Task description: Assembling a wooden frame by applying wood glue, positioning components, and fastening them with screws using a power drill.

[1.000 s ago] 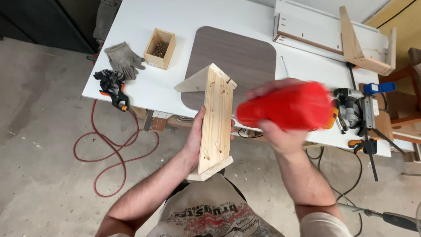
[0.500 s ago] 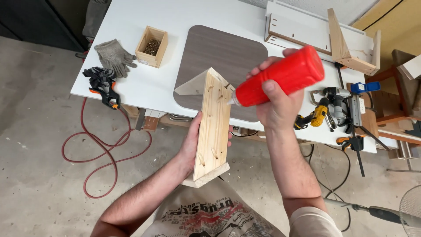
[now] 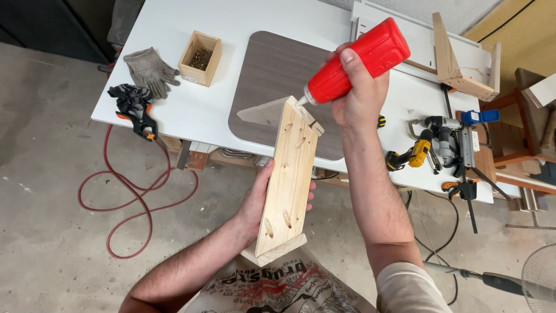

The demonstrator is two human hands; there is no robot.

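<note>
Here the left hand (image 3: 255, 203) is gripping a pale pine board assembly with pocket holes (image 3: 288, 174), fingers wrapped around its edge, holding it tilted in the air just in front of the white tabletop (image 3: 243, 23). The right hand (image 3: 356, 93) is clasping a red plastic glue bottle (image 3: 359, 58), fingers closed around it, its white nozzle touching the board's top end. A small wooden box of screws (image 3: 200, 58) and a grey glove (image 3: 147, 68) are lying on the tabletop.
</note>
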